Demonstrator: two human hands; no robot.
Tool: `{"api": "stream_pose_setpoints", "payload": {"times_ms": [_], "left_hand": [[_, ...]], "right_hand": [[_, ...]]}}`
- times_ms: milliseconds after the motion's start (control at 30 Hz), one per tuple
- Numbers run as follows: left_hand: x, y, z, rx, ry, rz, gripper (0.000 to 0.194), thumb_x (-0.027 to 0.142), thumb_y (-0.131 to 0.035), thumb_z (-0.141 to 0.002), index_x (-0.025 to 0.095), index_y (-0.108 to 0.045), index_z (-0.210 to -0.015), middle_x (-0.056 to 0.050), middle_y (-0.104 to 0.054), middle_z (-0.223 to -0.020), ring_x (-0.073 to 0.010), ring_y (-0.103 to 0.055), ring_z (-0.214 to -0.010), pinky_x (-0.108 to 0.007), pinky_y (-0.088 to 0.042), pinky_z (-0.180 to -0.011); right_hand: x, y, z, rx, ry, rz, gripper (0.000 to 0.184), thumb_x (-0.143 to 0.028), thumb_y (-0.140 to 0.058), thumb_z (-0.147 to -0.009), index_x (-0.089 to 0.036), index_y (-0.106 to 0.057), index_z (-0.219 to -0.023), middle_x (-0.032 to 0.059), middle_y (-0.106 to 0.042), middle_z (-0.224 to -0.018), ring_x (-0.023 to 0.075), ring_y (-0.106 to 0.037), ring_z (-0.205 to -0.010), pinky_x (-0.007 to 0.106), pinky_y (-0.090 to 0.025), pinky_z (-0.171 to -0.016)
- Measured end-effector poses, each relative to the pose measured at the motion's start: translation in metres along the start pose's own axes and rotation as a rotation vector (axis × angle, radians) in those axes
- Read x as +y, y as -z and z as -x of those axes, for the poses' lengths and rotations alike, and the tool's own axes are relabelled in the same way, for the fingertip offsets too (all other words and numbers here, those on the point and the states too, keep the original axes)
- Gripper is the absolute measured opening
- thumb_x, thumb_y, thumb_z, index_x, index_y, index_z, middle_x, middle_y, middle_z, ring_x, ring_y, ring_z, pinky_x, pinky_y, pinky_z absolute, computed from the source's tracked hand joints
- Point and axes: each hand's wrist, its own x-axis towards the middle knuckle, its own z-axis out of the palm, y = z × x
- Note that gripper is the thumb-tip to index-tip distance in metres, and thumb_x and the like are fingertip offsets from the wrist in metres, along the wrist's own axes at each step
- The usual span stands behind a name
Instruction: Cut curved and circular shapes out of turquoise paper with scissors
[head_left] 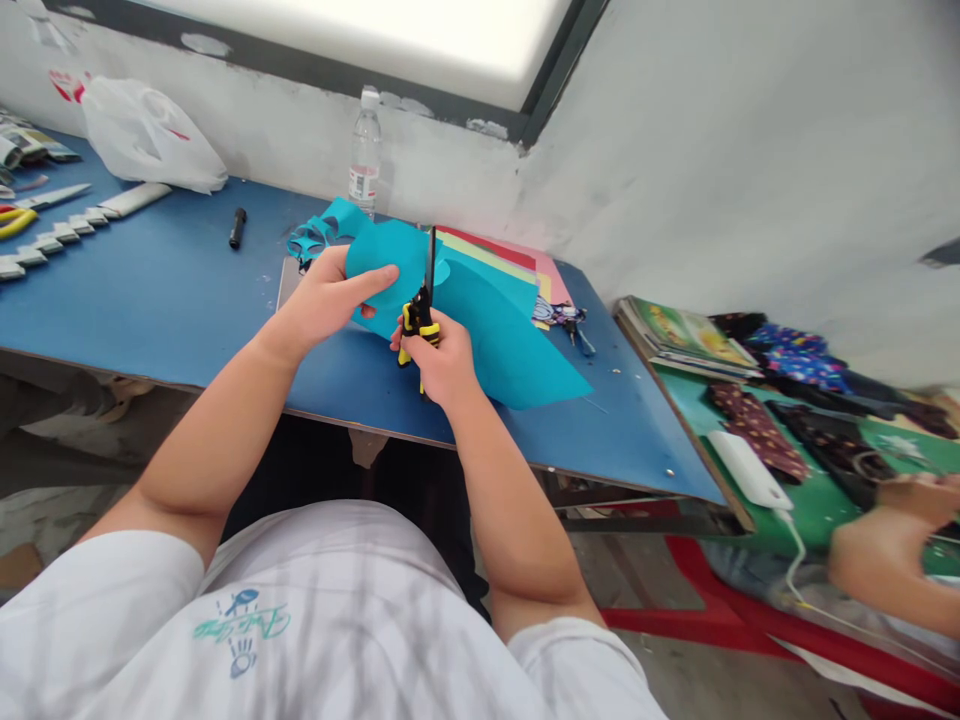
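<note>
My left hand (330, 288) grips a large sheet of turquoise paper (495, 340) near its left end, thumb on top. In my right hand (446, 360) are scissors with black-and-yellow handles (418, 325). Their dark blade points away from me and crosses the paper, where a curved edge shows beside it. The right part of the sheet bends and droops over the table. Cut turquoise scraps with round holes (319, 235) lie just beyond my left hand.
Coloured sheets (551, 275) lie behind the paper. A water bottle (365, 150), black marker (238, 228), white plastic bag (146, 130) and yellow-handled scissors (19, 222) are on the blue table (180, 300). At right, another person's hand (892, 530) is over a green table with books (686, 340).
</note>
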Motion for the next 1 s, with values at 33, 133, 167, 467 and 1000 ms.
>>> {"api": "stream_pose_setpoints", "payload": {"times_ms": [33, 133, 167, 467, 1000], "left_hand": [[0.0004, 0.0000, 0.0000, 0.004, 0.002, -0.005, 0.057, 0.060, -0.103, -0.095, 0.026, -0.064, -0.071, -0.001, -0.059, -0.071, -0.0172, -0.056, -0.065, -0.032, -0.054, -0.058], [0.0013, -0.0002, 0.0002, 0.014, -0.001, -0.024, 0.055, 0.058, -0.101, -0.095, 0.026, -0.064, -0.070, -0.001, -0.059, -0.069, -0.0176, -0.055, -0.065, -0.032, -0.055, -0.058], [0.0012, -0.0004, 0.0003, 0.015, -0.005, -0.029, 0.055, 0.058, -0.101, -0.095, 0.026, -0.064, -0.069, -0.001, -0.060, -0.069, -0.0179, -0.056, -0.065, -0.033, -0.055, -0.058], [-0.0029, 0.0005, -0.0001, 0.013, -0.012, -0.024, 0.058, 0.056, -0.105, -0.093, 0.026, -0.060, -0.071, -0.001, -0.057, -0.070, -0.0183, -0.057, -0.065, -0.035, -0.055, -0.059], [-0.0006, 0.0009, 0.0004, 0.005, -0.027, -0.040, 0.056, 0.055, -0.101, -0.096, 0.026, -0.062, -0.068, -0.002, -0.062, -0.069, -0.0177, -0.058, -0.065, -0.034, -0.053, -0.060]], "right_hand": [[-0.0006, 0.0003, 0.0004, -0.003, 0.001, 0.003, 0.017, -0.045, -0.084, -0.086, -0.030, -0.083, -0.096, -0.0022, -0.081, -0.087, 0.0249, -0.076, -0.084, 0.040, -0.063, -0.081], [-0.0020, 0.0007, 0.0011, -0.005, 0.001, 0.018, 0.015, -0.044, -0.083, -0.088, -0.031, -0.082, -0.095, -0.0016, -0.079, -0.087, 0.0259, -0.077, -0.085, 0.040, -0.063, -0.080], [-0.0021, 0.0006, 0.0011, -0.004, 0.000, 0.022, 0.015, -0.044, -0.083, -0.088, -0.031, -0.082, -0.095, -0.0017, -0.079, -0.087, 0.0262, -0.078, -0.086, 0.040, -0.063, -0.079], [-0.0005, -0.0001, 0.0007, 0.008, 0.002, 0.009, 0.016, -0.044, -0.083, -0.087, -0.031, -0.083, -0.095, -0.0027, -0.078, -0.083, 0.0252, -0.076, -0.082, 0.042, -0.065, -0.084], [-0.0010, 0.0003, 0.0015, 0.023, -0.002, 0.056, 0.015, -0.045, -0.082, -0.090, -0.031, -0.081, -0.096, -0.0026, -0.072, -0.081, 0.0254, -0.075, -0.082, 0.040, -0.060, -0.078]]}}
